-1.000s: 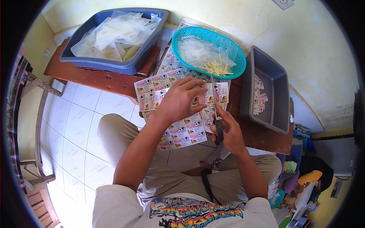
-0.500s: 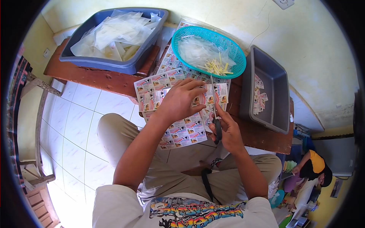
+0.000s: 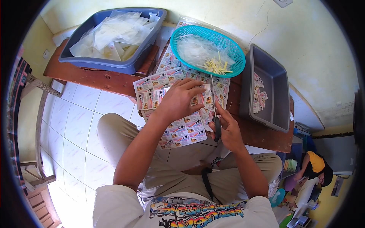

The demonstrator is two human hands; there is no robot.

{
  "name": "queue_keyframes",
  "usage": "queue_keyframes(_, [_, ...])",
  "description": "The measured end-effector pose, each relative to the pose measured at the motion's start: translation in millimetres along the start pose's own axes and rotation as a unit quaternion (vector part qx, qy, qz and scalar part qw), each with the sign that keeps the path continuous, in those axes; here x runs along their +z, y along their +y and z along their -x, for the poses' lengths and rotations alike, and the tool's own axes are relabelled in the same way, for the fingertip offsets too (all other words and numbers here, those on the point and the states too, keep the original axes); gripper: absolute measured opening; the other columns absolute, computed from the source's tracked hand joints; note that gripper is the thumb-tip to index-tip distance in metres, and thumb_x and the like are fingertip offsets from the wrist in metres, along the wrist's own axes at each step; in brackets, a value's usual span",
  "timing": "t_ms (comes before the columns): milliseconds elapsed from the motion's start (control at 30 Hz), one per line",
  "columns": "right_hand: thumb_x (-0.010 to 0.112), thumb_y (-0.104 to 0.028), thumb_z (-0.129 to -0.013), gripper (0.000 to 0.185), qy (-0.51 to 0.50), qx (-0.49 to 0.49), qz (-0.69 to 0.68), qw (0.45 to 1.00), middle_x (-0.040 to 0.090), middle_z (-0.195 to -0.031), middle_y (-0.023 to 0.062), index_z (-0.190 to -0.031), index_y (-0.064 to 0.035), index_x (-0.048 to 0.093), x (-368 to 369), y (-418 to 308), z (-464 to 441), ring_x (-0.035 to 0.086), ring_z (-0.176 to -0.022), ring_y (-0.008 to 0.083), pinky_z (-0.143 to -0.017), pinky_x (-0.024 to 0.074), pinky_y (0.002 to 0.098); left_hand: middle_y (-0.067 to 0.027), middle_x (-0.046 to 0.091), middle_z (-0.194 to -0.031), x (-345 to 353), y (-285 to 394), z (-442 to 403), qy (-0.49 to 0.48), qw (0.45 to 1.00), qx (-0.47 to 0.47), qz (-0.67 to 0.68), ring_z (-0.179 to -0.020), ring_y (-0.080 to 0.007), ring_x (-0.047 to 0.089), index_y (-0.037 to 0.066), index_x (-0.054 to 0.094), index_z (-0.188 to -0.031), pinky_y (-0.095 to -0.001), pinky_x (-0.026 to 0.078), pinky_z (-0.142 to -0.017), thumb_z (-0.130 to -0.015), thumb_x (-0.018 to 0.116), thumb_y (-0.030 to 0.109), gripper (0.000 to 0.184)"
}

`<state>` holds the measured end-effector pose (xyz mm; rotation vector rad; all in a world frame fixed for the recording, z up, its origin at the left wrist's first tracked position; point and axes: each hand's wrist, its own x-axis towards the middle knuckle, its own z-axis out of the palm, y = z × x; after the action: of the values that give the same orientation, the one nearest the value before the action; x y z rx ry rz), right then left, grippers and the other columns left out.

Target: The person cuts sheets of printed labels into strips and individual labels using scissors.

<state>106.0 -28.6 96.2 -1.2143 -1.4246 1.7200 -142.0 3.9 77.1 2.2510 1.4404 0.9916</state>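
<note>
My left hand [image 3: 181, 99] holds a strip of printed labels [image 3: 150, 99], its fingers bent over the strip. Black-handled scissors [image 3: 217, 127] are in my right hand [image 3: 227, 129], blades pointing away from me and nearly together at the strip's right end. Beneath both hands lie sheets of printed labels [image 3: 183, 133], with more label sheets under the basket. Just beyond the scissor tips stands a turquoise basket [image 3: 242, 62] holding clear plastic bags [image 3: 199, 49] and thin yellowish strips [image 3: 216, 67].
A blue-grey tub [image 3: 102, 65] of plastic bags [image 3: 118, 32] stands at the left on the brown bench [image 3: 97, 79]. At the right, a grey tub [image 3: 275, 91] holds cut labels [image 3: 259, 97]. Another person [image 3: 317, 163] is at the far right, near kitchen items.
The label piece to the right of the scissor blades has come off the strip. The other person has come into view at the right since the earliest frame.
</note>
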Motion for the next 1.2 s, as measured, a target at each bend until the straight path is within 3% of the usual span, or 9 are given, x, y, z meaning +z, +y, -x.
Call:
queue_keyframes(167, [0.081, -0.005, -0.097, 0.079, 0.009, 0.001, 0.026, 1.000, 0.054, -0.126, 0.0075, -0.166, -0.0102, 0.044, -2.2, 1.4, -1.6, 0.064, -0.083, 0.0091, -0.060, 0.0549, 0.0247, -0.0093, 0.068, -0.145, 4.4, -4.9, 1.6, -0.004, 1.000, -0.010, -0.012, -0.135, -0.0361, 0.061, 0.009, 0.076, -0.127, -0.0483, 0.049, -0.116, -0.081, 0.091, 0.025, 0.051])
queue_keyframes(267, [0.084, -0.013, -0.095, 0.078, 0.026, 0.014, 0.057, 0.998, 0.056, -0.123, 0.0098, -0.164, -0.0097, 0.048, -7.3, 10.8, -3.2, 0.066, -0.089, 0.0131, -0.070, 0.0584, 0.0306, -0.0107, 0.067, -0.146, 10.2, -11.9, 4.2, -0.013, 1.000, -0.018, -0.018, -0.136, -0.0365, 0.061, 0.009, 0.075, -0.127, -0.0486, 0.048, -0.116, -0.079, 0.092, 0.024, 0.053])
queue_keyframes(333, [0.087, -0.024, -0.092, 0.079, 0.018, -0.022, 0.248, 0.968, 0.060, -0.120, 0.0161, -0.162, -0.0073, 0.052, -17.5, 28.3, -5.8, 0.068, -0.097, 0.0231, -0.085, 0.0585, 0.0381, -0.0124, 0.068, -0.144, 14.8, -15.2, 6.2, -0.010, 0.999, -0.031, -0.030, -0.135, -0.0365, 0.061, 0.008, 0.075, -0.126, -0.0488, 0.048, -0.115, -0.078, 0.093, 0.022, 0.054])
queue_keyframes(367, [0.087, -0.024, -0.092, 0.079, 0.021, -0.022, 0.246, 0.969, 0.060, -0.120, 0.0161, -0.162, -0.0073, 0.052, -16.6, 25.7, -5.2, 0.068, -0.097, 0.0231, -0.085, 0.0585, 0.0381, -0.0124, 0.068, -0.144, 17.9, -17.9, 6.9, -0.013, 0.999, -0.028, -0.030, -0.135, -0.0365, 0.061, 0.008, 0.075, -0.126, -0.0488, 0.048, -0.115, -0.078, 0.093, 0.022, 0.054])
queue_keyframes(433, [0.087, -0.025, -0.090, 0.079, 0.022, -0.023, 0.375, 0.927, 0.062, -0.119, 0.0220, -0.159, -0.0046, 0.054, -13.8, 18.0, -2.9, 0.068, -0.105, 0.0342, -0.096, 0.0550, 0.0435, -0.0133, 0.069, -0.142, 24.4, -23.5, 7.7, -0.031, 0.998, -0.050, -0.031, -0.134, -0.0367, 0.062, 0.007, 0.076, -0.125, -0.0491, 0.048, -0.115, -0.077, 0.093, 0.019, 0.053])
queue_keyframes(533, [0.083, -0.015, -0.089, 0.072, 0.026, -0.056, 0.388, 0.919, 0.062, -0.123, 0.0239, -0.156, -0.0034, 0.057, -16.2, 29.2, -1.2, 0.068, -0.106, 0.0404, -0.094, 0.0561, 0.0457, -0.0131, 0.070, -0.140, 35.3, -31.4, 9.9, -0.044, 0.997, -0.060, -0.030, -0.133, -0.0368, 0.062, 0.007, 0.077, -0.123, -0.0494, 0.048, -0.115, -0.076, 0.093, 0.017, 0.051])
queue_keyframes(667, [0.078, -0.008, -0.087, 0.070, 0.036, -0.081, 0.406, 0.910, 0.062, -0.124, 0.0235, -0.153, -0.0023, 0.058, -19.3, 38.7, -1.5, 0.068, -0.107, 0.0423, -0.094, 0.0566, 0.0480, -0.0133, 0.070, -0.140, 42.0, -32.7, 10.2, -0.047, 0.996, -0.054, -0.059, -0.132, -0.0367, 0.063, 0.007, 0.077, -0.121, -0.0496, 0.047, -0.115, -0.076, 0.092, 0.016, 0.048])
queue_keyframes(767, [0.076, -0.003, -0.083, 0.072, 0.049, -0.074, 0.433, 0.897, 0.061, -0.125, 0.0230, -0.153, -0.0071, 0.059, -18.7, 39.1, -2.3, 0.067, -0.109, 0.0429, -0.097, 0.0553, 0.0472, -0.0134, 0.070, -0.140, 48.3, -36.3, 11.5, -0.060, 0.994, -0.058, -0.067, -0.132, -0.0366, 0.063, 0.007, 0.078, -0.120, -0.0497, 0.046, -0.116, -0.076, 0.092, 0.015, 0.047])
queue_keyframes(1200, [0.076, -0.016, -0.085, 0.072, 0.039, 0.022, 0.538, 0.842, 0.060, -0.136, 0.0183, -0.155, -0.0141, 0.058, -3.1, 19.1, -9.3, 0.068, -0.120, 0.0400, -0.097, 0.0592, 0.0525, -0.0156, 0.069, -0.142, 53.9, -40.6, 11.0, -0.070, 0.993, -0.068, -0.064, -0.136, -0.0371, 0.060, 0.005, 0.079, -0.121, -0.0499, 0.045, -0.118, -0.079, 0.090, 0.020, 0.045])
